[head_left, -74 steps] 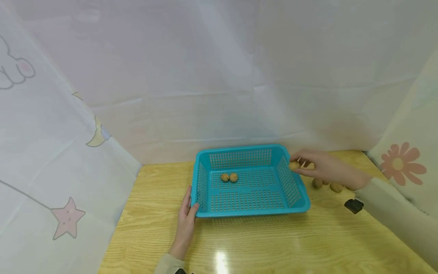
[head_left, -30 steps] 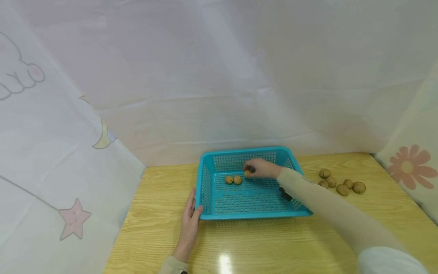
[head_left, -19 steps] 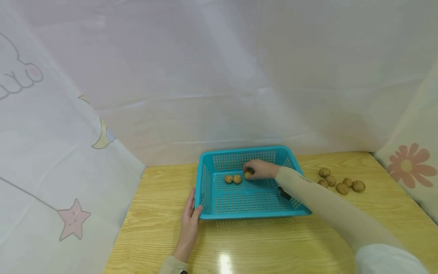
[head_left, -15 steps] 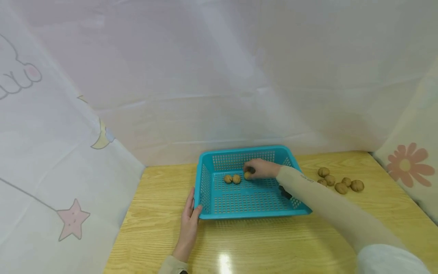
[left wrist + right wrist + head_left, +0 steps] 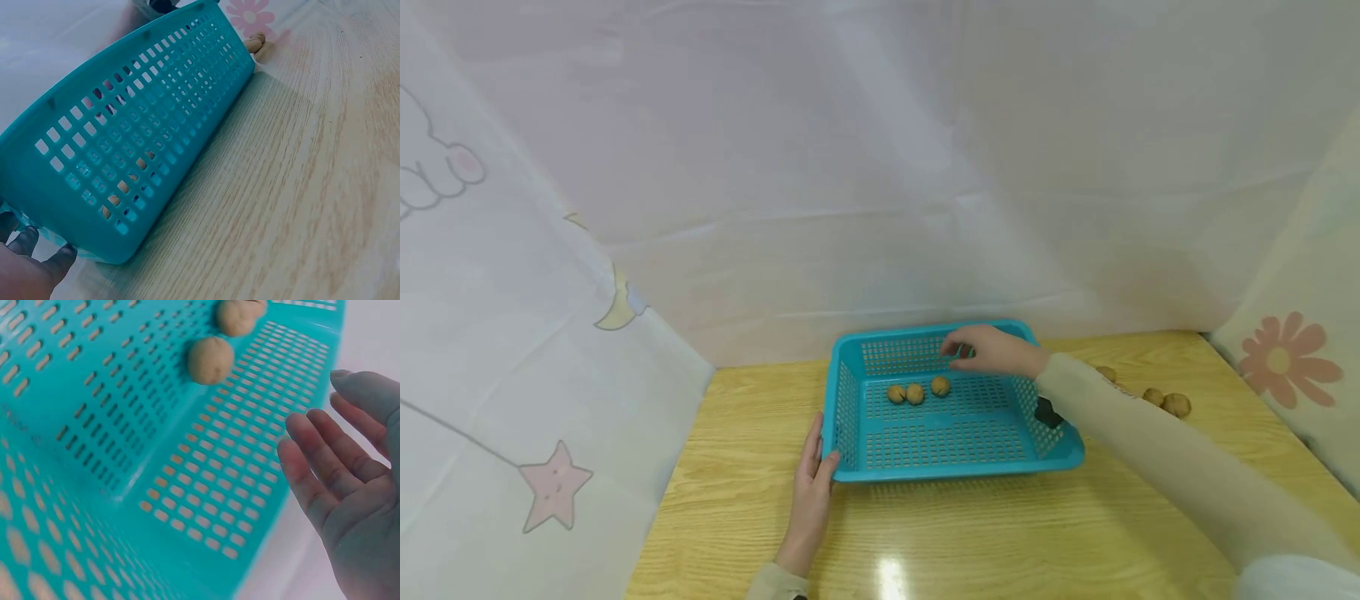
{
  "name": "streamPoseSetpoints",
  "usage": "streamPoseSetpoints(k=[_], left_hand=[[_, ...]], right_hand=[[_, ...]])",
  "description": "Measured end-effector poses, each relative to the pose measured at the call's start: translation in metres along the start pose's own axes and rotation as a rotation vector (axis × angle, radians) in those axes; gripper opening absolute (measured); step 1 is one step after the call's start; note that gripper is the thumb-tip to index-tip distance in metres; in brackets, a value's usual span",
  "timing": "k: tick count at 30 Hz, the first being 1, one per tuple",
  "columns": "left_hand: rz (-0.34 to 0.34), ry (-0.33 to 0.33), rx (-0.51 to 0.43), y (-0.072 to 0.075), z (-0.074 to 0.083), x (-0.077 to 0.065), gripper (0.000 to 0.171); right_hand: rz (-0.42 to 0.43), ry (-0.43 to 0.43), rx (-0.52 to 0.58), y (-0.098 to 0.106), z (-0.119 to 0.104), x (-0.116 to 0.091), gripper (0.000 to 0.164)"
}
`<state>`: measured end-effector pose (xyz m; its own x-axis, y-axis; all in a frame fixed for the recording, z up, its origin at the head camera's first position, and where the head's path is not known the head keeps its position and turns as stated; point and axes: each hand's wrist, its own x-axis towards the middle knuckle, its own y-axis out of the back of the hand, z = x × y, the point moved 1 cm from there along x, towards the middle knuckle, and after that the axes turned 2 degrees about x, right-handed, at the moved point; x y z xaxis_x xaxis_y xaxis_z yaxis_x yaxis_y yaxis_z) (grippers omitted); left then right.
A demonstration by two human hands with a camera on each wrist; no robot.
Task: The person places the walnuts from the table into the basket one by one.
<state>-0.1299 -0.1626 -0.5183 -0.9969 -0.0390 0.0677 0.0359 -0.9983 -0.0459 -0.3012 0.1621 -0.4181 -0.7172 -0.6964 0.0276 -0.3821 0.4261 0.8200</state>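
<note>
A blue plastic basket (image 5: 955, 477) with perforated walls sits on the wooden table, with three walnuts (image 5: 940, 386) on its floor. Two walnuts touch; the third lies slightly to their right. My left hand (image 5: 811, 492) holds the basket's front left corner, thumb at the front and fingers along the left side. In the left wrist view, its fingertips (image 5: 59, 262) meet the basket's lower corner. Above the back right of the basket, my right hand (image 5: 988, 350) holds nothing. Its fingers are parted from the thumb in the right wrist view, apart from the walnuts.
Several more walnuts (image 5: 1177, 406) lie on the table (image 5: 737, 433) right of the basket, partly hidden by my right sleeve (image 5: 1150, 442). A printed cloth (image 5: 880, 208) hangs behind the table and along both sides.
A third walnut has been carried from the right into the basket and let go. My right hand has since risen slightly and moved right. The left hand stays at the basket's corner.
</note>
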Motion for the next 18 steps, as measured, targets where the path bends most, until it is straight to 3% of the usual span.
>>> streamPoseSetpoints(k=[5, 18], left_hand=[[-0.006, -0.01, 0.0, 0.0, 0.0, 0.001, 0.065], [0.001, -0.013, -0.004, 0.0, -0.001, 0.001, 0.065]], right_hand=[[0.063, 0.048, -0.027, 0.015, -0.004, -0.02, 0.024], [0.148, -0.016, 0.011, 0.041, 0.017, -0.108, 0.027]])
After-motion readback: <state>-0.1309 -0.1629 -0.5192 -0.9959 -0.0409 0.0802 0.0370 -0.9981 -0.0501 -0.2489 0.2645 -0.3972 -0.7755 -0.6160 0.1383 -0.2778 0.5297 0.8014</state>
